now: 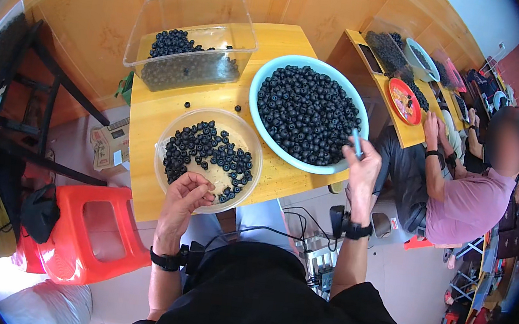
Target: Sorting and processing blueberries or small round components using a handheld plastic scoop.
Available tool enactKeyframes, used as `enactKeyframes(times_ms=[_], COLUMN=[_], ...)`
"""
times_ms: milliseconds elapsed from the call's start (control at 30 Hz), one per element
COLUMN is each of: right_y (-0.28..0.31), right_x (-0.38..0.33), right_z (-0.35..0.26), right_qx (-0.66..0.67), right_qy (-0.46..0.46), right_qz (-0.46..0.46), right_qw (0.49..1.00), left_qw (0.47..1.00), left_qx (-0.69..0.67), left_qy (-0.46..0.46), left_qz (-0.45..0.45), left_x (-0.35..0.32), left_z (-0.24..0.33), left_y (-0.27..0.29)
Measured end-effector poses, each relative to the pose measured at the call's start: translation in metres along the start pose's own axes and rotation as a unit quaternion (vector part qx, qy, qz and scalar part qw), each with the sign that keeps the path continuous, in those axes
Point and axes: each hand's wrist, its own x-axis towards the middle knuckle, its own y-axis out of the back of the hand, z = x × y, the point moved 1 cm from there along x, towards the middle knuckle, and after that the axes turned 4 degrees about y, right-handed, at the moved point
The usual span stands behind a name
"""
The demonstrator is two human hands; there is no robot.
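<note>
My left hand (186, 199) is closed in a pinch over the near rim of a round, clear plastic bowl (159, 169). Whatever lies between its fingertips is hidden. Dark blueberries (200, 145) lie scattered inside that bowl. To the right, my right hand (362, 171) grips a slim light-blue tool (357, 143), upright and slightly blurred, at the near right rim of a large light-blue basin (256, 123). This basin is heaped with blueberries (307, 113). Both wrists wear black bands.
Behind the bowl, a clear rectangular bin (189, 63) holds more blueberries on the wooden table (281, 40). Two loose berries lie nearby. A red plastic stool (79, 230) stands left. At right, a person (468, 200) sits at another table with a red plate (404, 102). Cables (258, 228) hang before me.
</note>
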Motion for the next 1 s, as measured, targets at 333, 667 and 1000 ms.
enactKeyframes(times_ms=[333,667,1000], right_y=[0.005,0.013,-0.053], right_x=[0.036,-0.003,-0.06], right_z=[0.007,-0.005,-0.056], right_qx=[-0.114,0.042,0.147], right_qy=[0.012,-0.019,0.0], right_qz=[0.002,0.004,-0.168], right_qw=[0.993,0.999,0.975], left_qw=[1.0,0.98,0.882], left_qx=[0.001,0.152,0.453], left_qy=[0.003,-0.086,-0.104], left_qz=[0.016,0.093,0.075], left_x=[-0.001,0.011,0.026], left_z=[0.0,0.019,0.0], left_y=[0.0,0.015,-0.005])
